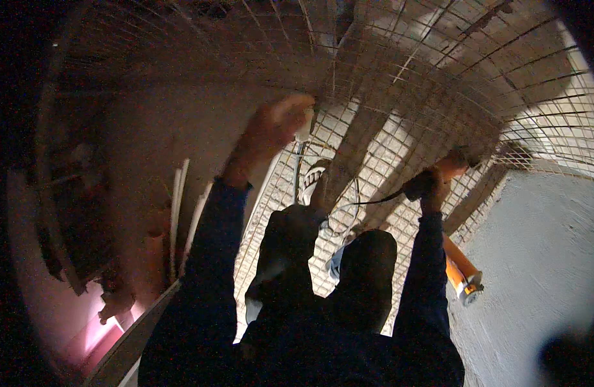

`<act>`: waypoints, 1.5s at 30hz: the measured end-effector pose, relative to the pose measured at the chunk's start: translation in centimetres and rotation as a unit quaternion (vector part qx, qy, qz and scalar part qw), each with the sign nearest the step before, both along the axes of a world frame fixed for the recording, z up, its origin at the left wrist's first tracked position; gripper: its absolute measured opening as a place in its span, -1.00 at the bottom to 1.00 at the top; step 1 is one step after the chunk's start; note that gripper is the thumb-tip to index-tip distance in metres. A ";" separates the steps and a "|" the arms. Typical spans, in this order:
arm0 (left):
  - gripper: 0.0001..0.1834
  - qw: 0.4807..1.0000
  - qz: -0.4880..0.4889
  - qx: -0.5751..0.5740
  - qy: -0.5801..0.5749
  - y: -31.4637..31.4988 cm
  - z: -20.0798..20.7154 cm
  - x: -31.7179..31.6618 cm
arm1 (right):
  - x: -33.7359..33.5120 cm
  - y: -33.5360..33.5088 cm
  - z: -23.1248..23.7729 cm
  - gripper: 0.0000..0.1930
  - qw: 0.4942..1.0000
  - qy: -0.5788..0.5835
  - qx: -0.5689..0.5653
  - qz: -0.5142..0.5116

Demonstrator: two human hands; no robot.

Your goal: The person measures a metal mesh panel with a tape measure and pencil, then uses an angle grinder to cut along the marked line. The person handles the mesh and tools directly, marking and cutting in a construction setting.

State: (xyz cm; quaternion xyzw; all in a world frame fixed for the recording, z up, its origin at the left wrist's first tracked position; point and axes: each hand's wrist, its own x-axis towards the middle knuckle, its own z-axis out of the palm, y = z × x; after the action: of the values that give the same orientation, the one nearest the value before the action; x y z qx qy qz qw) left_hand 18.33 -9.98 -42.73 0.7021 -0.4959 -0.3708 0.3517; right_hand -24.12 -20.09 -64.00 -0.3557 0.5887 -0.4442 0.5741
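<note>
My left hand (281,122) is closed, raised over the left part of a wire mesh (381,155), with its fingers curled. A small pale object (304,129) shows just under the fingers; dim light and blur hide what it is. Further right, my right hand (450,169) is wrapped round a dark tool (421,185) near the mesh. A black cable (377,200) runs from the tool's rear end to the left. Its front end is lost in shadow, so its kind cannot be made out.
The mesh spreads underfoot and curves up at the far side. My dark-and-white shoe (315,177) stands on it. An orange cylindrical thing with a grey end (463,274) lies by my right forearm, beside a grey rough surface (535,238). Pale strips (179,213) lean at left.
</note>
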 end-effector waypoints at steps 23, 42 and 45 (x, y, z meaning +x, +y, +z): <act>0.00 0.977 -0.100 0.171 -0.078 18.4 23.8 -30.9 | 1.4 20.2 37.8 -0.58 0.987 -0.001 0.145 0.068; -0.24 0.929 -0.233 0.208 0.200 7.9 23.5 -12.6 | 13.5 17.0 42.6 -0.54 0.969 -0.206 0.110 -0.076; -0.27 0.844 -0.252 0.309 0.359 5.6 23.5 -6.2 | 17.4 15.8 42.8 -0.49 0.917 -0.320 0.193 -0.140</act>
State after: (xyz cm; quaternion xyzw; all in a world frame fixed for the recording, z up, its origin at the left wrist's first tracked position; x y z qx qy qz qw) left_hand 12.15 -4.37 -19.25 0.4425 -0.3545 -0.8072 0.1644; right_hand -6.71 -4.27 -21.17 0.0092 0.4916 -0.4873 0.7216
